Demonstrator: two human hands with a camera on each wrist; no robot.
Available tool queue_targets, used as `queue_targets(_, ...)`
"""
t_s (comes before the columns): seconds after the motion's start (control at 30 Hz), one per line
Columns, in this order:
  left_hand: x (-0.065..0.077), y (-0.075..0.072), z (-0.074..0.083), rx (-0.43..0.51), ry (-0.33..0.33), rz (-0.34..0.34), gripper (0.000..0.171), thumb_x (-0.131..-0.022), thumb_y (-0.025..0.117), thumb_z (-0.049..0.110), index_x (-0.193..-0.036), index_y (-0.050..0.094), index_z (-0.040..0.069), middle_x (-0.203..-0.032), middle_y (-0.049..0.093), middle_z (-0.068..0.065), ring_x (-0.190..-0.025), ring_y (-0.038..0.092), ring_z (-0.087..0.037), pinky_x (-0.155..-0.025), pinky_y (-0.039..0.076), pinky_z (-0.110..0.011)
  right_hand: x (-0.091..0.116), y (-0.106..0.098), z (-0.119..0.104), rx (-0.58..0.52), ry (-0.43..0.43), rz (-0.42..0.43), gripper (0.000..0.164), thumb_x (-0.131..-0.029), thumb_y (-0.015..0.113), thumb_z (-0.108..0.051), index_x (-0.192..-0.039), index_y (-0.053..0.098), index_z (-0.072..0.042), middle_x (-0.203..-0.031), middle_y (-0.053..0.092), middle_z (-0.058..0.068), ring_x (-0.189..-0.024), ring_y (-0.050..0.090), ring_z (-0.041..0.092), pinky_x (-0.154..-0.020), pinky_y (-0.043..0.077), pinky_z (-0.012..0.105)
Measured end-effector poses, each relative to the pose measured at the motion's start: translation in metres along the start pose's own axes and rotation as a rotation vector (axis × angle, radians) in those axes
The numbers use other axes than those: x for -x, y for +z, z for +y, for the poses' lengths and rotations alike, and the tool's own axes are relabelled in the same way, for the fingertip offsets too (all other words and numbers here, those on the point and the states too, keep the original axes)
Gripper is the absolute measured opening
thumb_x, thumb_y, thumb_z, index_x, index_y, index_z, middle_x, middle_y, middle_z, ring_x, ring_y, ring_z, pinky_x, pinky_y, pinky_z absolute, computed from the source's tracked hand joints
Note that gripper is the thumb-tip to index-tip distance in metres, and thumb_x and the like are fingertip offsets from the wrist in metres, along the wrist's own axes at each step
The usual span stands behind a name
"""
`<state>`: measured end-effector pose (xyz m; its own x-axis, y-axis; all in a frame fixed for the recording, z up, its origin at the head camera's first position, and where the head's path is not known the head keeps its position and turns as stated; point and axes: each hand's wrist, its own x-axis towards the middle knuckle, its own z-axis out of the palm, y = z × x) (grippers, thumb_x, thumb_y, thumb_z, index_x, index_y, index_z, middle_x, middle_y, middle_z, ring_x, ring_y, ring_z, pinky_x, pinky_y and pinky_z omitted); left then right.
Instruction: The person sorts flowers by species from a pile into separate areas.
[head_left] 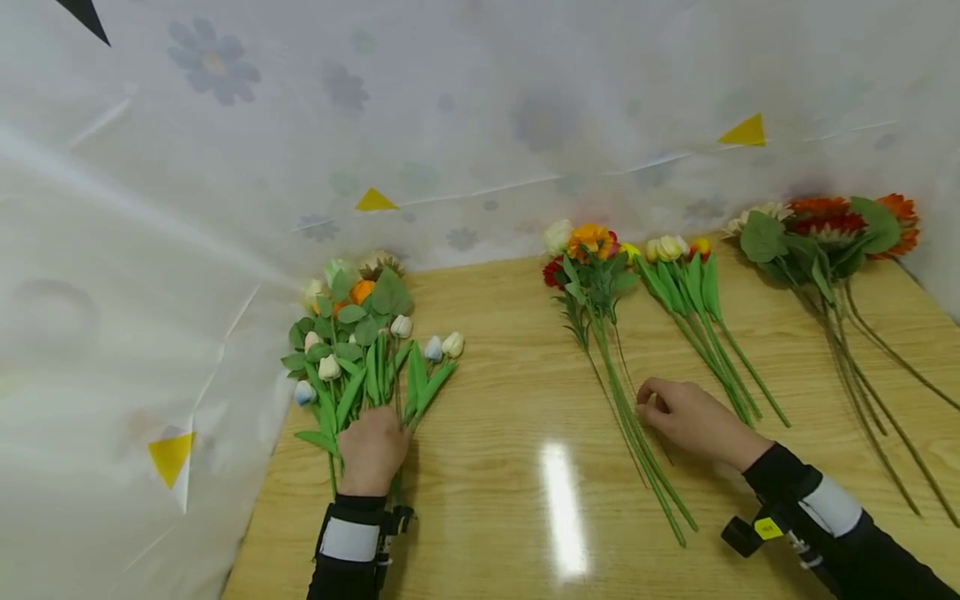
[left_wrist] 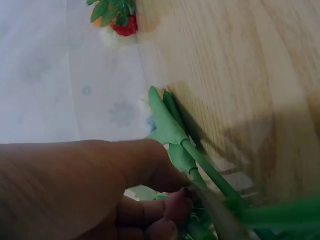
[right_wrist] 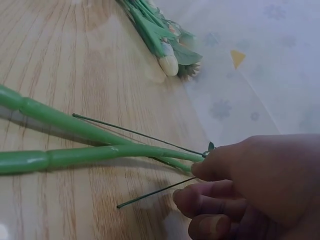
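Observation:
On the left of the table, my left hand (head_left: pixel 372 450) grips the green stems of artificial tulips. Several white, cream and blue tulip heads (head_left: pixel 329 367) fan out above it. In the left wrist view, the thumb and fingers (left_wrist: pixel 176 206) close around the tulip stems (left_wrist: pixel 212 172). Toward the right, my right hand (head_left: pixel 697 421) is beside the long stems (head_left: pixel 626 408) of a mixed bunch with orange flowers (head_left: pixel 590 242). Its fingers are loosely bent in the right wrist view, with the thumb (right_wrist: pixel 217 162) apart from them, close to the green stems (right_wrist: pixel 135 150).
Behind the tulips lie leafy flowers with an orange bloom (head_left: pixel 362 291). Cream and red-yellow tulips (head_left: pixel 667 248) lie right of the mixed bunch. Large orange and dark-red flowers (head_left: pixel 828 221) with long stems lie far right. A patterned sheet (head_left: pixel 480 125) hangs behind the wooden table (head_left: pixel 495 392).

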<state>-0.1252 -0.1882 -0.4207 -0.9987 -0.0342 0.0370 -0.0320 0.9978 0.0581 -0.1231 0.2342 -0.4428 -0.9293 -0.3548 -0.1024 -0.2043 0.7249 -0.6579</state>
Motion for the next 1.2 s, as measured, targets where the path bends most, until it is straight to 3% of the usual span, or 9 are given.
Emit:
queue_targets(0.13,-0.004,-0.001,-0.004,0.058,-0.047,-0.074,0.056,-0.094,0.068,0.023,-0.051,0.032,0.017,-0.048,0.023,0.005,-0.038,0.028,-0.013,-0.039,0.018,-0.027,0.002,-0.002,0.000,-0.002,0.002,0.010,0.014,-0.102,0.058,-0.014,-0.107,0.065,-0.004,-0.068,0.054,-0.005,-0.055,0.043,0.007,-0.052,0.036,0.025)
queue_targets(0.33,-0.006,-0.006,-0.013,0.191,-0.028,-0.011,0.031,-0.098,0.055,0.010,-0.068,0.047,0.006,-0.051,0.030,0.002,-0.040,0.026,-0.012,-0.038,0.020,-0.026,0.006,-0.004,-0.001,-0.006,0.021,0.025,0.016,-0.103,0.057,-0.018,-0.108,0.065,-0.005,-0.064,0.049,-0.005,-0.052,0.039,0.008,-0.050,0.033,0.026)
queue_targets(0.43,-0.007,-0.010,-0.017,0.352,-0.045,-0.091,0.025,-0.104,0.050,0.016,-0.097,0.063,-0.004,-0.061,0.050,-0.004,-0.045,0.037,-0.014,-0.042,0.029,-0.027,0.007,-0.005,-0.002,-0.016,0.016,0.030,0.018,-0.104,0.056,-0.020,-0.109,0.065,-0.005,-0.064,0.048,-0.005,-0.052,0.039,0.007,-0.050,0.033,0.026)
queue_targets(0.53,-0.008,-0.015,-0.018,0.551,-0.054,-0.113,0.029,-0.107,0.048,0.018,-0.122,0.059,-0.005,-0.085,0.065,-0.011,-0.056,0.049,-0.018,-0.050,0.037,-0.030,0.008,-0.005,-0.002,-0.028,0.009,0.034,0.019,-0.104,0.056,-0.020,-0.109,0.065,-0.004,-0.064,0.049,-0.005,-0.052,0.039,0.007,-0.050,0.034,0.026)
queue_targets(0.63,-0.008,-0.020,-0.013,0.713,-0.047,-0.088,0.027,-0.107,0.049,0.018,-0.124,0.055,-0.002,-0.097,0.067,-0.014,-0.070,0.058,-0.025,-0.060,0.041,-0.030,0.008,-0.005,-0.003,-0.034,0.004,0.041,0.018,-0.103,0.057,-0.019,-0.110,0.065,-0.004,-0.064,0.049,-0.005,-0.053,0.040,0.006,-0.050,0.035,0.026)
queue_targets(0.8,-0.007,-0.027,0.005,0.885,0.002,-0.043,0.021,-0.105,0.054,0.016,-0.119,0.055,0.001,-0.096,0.070,-0.015,-0.093,0.066,-0.033,-0.071,0.045,-0.027,0.009,-0.005,-0.007,-0.030,-0.024,0.067,0.017,-0.103,0.057,-0.019,-0.110,0.065,-0.005,-0.063,0.046,-0.006,-0.053,0.037,0.005,-0.051,0.033,0.025)
queue_targets(0.93,-0.006,-0.031,0.027,1.004,0.072,-0.061,0.014,-0.103,0.057,0.014,-0.113,0.056,0.004,-0.095,0.070,-0.015,-0.075,0.062,-0.024,-0.060,0.042,-0.025,0.010,-0.006,-0.015,-0.045,-0.080,0.084,0.017,-0.103,0.057,-0.018,-0.110,0.065,-0.005,-0.064,0.045,-0.007,-0.054,0.036,0.003,-0.051,0.032,0.025)
queue_targets(1.07,-0.003,-0.029,0.054,1.156,0.179,-0.143,0.014,-0.103,0.058,0.016,-0.111,0.055,0.006,-0.081,0.062,-0.014,-0.051,0.045,-0.014,-0.048,0.036,-0.024,0.010,-0.006,-0.030,-0.104,-0.153,0.062,0.016,-0.103,0.057,-0.015,-0.109,0.065,-0.003,-0.066,0.046,-0.009,-0.054,0.038,0.001,-0.052,0.035,0.024)
queue_targets(1.2,0.000,-0.026,0.088,1.301,0.295,-0.277,0.019,-0.103,0.056,0.022,-0.115,0.053,0.006,-0.080,0.057,-0.010,-0.048,0.040,-0.009,-0.047,0.037,-0.023,0.008,-0.002,-0.049,-0.201,-0.230,0.015,0.014,-0.104,0.055,-0.016,-0.107,0.065,-0.006,-0.067,0.050,-0.008,-0.055,0.041,0.001,-0.053,0.038,0.025)
